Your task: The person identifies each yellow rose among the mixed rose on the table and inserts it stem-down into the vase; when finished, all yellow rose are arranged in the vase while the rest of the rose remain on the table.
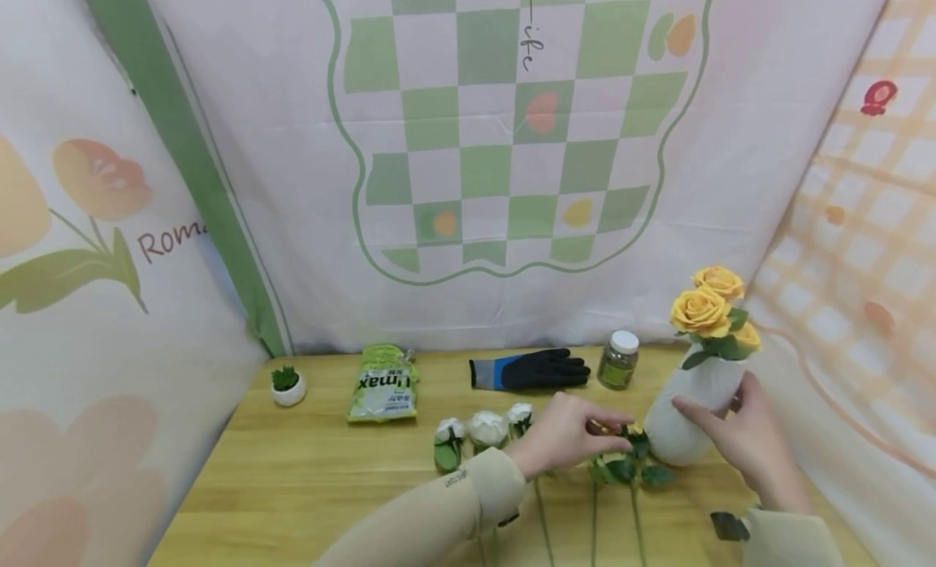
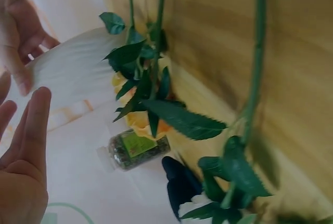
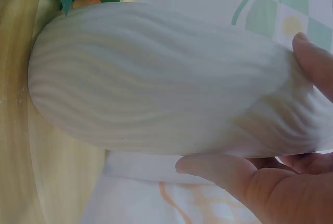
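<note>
A white ribbed vase [image 1: 687, 417] stands at the right of the table, with several yellow roses [image 1: 702, 311] in its mouth. My right hand [image 1: 753, 441] grips it by the upper part; in the right wrist view the thumb and fingers lie on either side of the vase [image 3: 156, 78]. My left hand [image 1: 563, 437] hovers left of the vase, over the flowers on the table. Its fingers are extended and hold nothing in the left wrist view. Close to them lie yellow roses [image 2: 138, 122] with dark green leaves, partly hidden in the head view. White roses [image 1: 487, 429] lie farther left.
Along the back are a lidded jar [image 1: 618, 362], a black and blue glove [image 1: 537, 370], a green snack-type bag [image 1: 385, 386] and a small potted succulent [image 1: 288, 386]. Flower stems [image 1: 595, 518] reach toward the front edge. Printed cloth walls enclose the table.
</note>
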The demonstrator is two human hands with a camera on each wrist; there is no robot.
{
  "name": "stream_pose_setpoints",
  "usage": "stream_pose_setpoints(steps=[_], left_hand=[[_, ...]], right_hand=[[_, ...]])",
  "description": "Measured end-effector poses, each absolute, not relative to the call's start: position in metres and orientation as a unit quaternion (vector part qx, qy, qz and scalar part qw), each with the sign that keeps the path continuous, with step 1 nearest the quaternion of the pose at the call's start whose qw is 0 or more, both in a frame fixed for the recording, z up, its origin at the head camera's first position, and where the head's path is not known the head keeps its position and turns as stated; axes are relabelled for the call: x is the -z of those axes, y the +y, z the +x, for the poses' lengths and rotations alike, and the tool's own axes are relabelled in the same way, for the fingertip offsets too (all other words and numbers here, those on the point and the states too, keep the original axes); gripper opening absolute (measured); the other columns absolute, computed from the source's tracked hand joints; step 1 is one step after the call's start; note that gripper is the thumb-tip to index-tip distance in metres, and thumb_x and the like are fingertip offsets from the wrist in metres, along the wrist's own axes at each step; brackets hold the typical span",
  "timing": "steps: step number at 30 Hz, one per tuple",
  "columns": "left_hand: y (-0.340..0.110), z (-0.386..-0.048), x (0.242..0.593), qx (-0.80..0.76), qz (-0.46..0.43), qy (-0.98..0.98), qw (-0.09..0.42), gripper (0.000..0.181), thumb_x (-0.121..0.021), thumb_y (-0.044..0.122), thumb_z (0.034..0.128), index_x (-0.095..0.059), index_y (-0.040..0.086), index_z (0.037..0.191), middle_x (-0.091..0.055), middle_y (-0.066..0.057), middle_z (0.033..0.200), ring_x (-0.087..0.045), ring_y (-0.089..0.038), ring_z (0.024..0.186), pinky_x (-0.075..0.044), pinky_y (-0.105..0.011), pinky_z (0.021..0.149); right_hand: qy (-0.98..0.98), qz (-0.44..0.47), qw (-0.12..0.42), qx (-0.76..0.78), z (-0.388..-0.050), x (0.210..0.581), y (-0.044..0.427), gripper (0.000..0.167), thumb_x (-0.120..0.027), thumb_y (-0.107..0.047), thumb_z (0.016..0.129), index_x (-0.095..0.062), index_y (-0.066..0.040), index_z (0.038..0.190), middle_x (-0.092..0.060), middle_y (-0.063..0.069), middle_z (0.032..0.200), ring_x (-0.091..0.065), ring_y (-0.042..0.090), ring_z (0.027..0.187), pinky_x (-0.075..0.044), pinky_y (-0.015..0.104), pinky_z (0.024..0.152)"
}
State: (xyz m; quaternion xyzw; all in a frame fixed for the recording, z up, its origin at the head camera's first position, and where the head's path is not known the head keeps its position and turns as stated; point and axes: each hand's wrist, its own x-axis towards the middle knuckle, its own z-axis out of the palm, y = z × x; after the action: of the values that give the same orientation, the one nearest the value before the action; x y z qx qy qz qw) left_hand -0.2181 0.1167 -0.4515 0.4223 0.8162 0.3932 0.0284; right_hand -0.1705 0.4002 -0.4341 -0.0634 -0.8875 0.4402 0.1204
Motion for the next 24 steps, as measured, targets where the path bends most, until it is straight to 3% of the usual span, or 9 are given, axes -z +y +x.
stream_pose_setpoints(steps=[7, 13, 24], left_hand=[[0.111, -0.211, 0.472, -0.293, 0.426, 0.854, 0.056, 0.040, -0.084, 0.037, 0.0965, -0.078, 0.027, 0.135, -0.080, 0.019, 0.095, -0.060, 0.020, 0.073, -0.050, -0.003, 0.071], [0.107, -0.204, 0.482, -0.265, 0.433, 0.859, 0.066, 0.040, -0.086, 0.036, 0.0952, -0.079, 0.026, 0.133, -0.078, 0.019, 0.084, -0.057, 0.018, 0.063, -0.049, -0.005, 0.061], [0.105, -0.200, 0.501, -0.242, 0.435, 0.864, 0.071, 0.036, -0.084, 0.040, 0.0966, -0.080, 0.028, 0.130, -0.079, 0.020, 0.092, -0.056, 0.019, 0.068, -0.048, -0.004, 0.066]], right_hand=[[-0.888, -0.062, 0.121, -0.440, -0.170, 0.435, 0.400, 0.103, -0.081, -0.046, 0.098, -0.023, 0.012, 0.160, -0.035, 0.044, 0.154, -0.034, 0.070, 0.139, -0.037, 0.083, 0.104], [-0.887, -0.061, 0.125, -0.440, -0.170, 0.435, 0.400, 0.101, -0.081, -0.046, 0.098, -0.025, 0.012, 0.159, -0.036, 0.044, 0.154, -0.035, 0.070, 0.139, -0.036, 0.083, 0.105], [-0.886, -0.061, 0.124, -0.442, -0.171, 0.436, 0.401, 0.103, -0.081, -0.046, 0.098, -0.023, 0.012, 0.160, -0.036, 0.044, 0.154, -0.034, 0.070, 0.140, -0.036, 0.084, 0.105]])
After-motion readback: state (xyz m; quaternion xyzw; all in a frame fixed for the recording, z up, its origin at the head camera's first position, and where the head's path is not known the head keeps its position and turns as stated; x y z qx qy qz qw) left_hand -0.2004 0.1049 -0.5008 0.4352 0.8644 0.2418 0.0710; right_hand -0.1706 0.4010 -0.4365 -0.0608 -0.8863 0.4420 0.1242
